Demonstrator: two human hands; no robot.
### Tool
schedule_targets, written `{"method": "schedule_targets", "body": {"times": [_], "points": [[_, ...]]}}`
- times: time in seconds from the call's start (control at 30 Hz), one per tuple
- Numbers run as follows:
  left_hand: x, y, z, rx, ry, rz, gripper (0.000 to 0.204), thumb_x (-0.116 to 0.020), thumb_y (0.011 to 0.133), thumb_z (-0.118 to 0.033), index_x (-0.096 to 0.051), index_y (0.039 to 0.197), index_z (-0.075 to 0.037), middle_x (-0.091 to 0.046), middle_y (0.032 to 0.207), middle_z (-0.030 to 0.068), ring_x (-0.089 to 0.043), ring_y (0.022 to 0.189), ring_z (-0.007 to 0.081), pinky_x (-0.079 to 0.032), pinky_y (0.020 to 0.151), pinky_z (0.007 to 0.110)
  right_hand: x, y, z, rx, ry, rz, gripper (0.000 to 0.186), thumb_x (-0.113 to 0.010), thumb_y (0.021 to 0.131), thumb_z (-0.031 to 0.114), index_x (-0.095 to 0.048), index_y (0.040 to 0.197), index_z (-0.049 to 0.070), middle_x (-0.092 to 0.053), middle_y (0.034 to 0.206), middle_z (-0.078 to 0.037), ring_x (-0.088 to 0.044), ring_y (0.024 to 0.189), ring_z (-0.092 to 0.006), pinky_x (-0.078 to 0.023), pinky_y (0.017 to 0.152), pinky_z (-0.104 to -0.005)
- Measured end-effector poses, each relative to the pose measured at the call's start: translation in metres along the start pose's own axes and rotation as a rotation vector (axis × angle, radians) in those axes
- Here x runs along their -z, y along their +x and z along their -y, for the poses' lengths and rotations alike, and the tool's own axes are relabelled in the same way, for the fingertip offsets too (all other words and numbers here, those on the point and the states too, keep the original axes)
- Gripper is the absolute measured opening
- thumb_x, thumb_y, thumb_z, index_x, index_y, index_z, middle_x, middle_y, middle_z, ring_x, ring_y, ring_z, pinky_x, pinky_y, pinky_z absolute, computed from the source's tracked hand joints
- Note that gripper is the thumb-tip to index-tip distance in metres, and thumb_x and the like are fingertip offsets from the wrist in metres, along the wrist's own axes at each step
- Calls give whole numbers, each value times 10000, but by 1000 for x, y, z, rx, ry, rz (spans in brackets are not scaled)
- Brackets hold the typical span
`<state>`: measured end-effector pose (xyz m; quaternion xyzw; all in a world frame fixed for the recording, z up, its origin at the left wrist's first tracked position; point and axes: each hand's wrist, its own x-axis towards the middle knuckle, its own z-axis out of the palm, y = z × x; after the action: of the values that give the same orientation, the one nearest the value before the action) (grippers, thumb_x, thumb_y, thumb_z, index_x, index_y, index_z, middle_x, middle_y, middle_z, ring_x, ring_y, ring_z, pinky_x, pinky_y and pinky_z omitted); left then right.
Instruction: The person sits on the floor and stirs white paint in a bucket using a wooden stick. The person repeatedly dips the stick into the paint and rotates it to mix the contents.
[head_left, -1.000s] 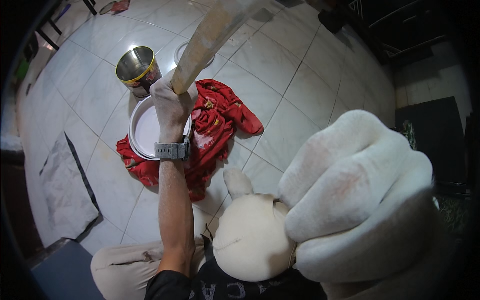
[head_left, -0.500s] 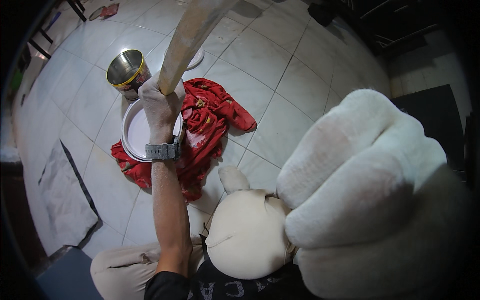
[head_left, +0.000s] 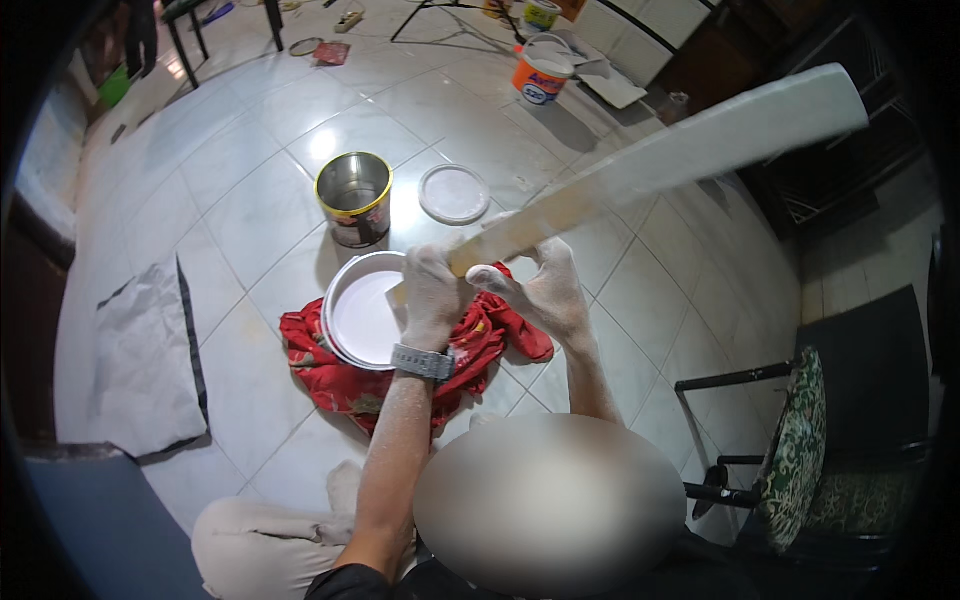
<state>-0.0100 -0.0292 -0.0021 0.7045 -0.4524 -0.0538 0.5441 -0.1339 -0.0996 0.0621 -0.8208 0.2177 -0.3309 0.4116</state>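
Note:
A long flat wooden bat (head_left: 655,155), whitened over most of its blade, slants up to the right across the view. Round its narrow lower end my left hand (head_left: 432,297) is closed, and a short stub shows past the fist. My right hand (head_left: 548,285) grips the blade just above, thumb at the lower edge, fingers partly hidden behind it. Both hands are coated in white powder. Just left of my left hand stands a white tub (head_left: 335,345) of smooth white liquid, on a crumpled red cloth (head_left: 330,388).
Beyond the tub are a metal can (head_left: 357,228) with a yellow rim and a round white lid (head_left: 454,194). An orange-and-white bucket (head_left: 540,75) stands farther off. A grey-white sheet (head_left: 150,350) lies at left; a chair with a green patterned back (head_left: 800,450) stands at right.
The bat has swung from pointing away to slanting up to the right. My right hand, a large whitened shape close to the camera before, has come down onto the bat.

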Motion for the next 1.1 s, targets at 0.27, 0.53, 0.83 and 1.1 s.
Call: {"method": "schedule_targets", "body": {"times": [0.27,0.53,0.83,1.1], "points": [[1,-13,1,-126,-139,-145,127,-697,731,-141,-588,737,-76,-617,641,133,-641,622,334,-501,568,423,-64,11,14,-30,978,-116,290,-663,927,131,-521,686,54,-460,565,29,-426,483,-62,-341,472,-224],[-4,-14,-8,-181,-239,-164,153,-687,756,-137,-548,727,-81,-596,652,110,-628,634,321,-485,561,404,-57,1,26,89,684,-198,381,-503,941,46,-370,585,72,-305,497,29,-224,406,-64,-213,413,-265],[-11,-12,-2,-13,-75,-16,103,-665,754,-161,-659,687,-82,-646,674,162,-664,673,349,-535,620,448,-63,12,17,-159,728,-352,452,-463,981,119,-280,569,147,-209,490,48,-175,422,-73,-195,419,-295],[-9,-23,-11,84,43,132,119,-636,793,-175,-687,739,-83,-683,719,149,-692,702,315,-556,672,418,-52,9,16,-296,909,-392,503,-504,948,211,-243,519,184,-188,455,45,-171,402,-84,-209,436,-270]]}}
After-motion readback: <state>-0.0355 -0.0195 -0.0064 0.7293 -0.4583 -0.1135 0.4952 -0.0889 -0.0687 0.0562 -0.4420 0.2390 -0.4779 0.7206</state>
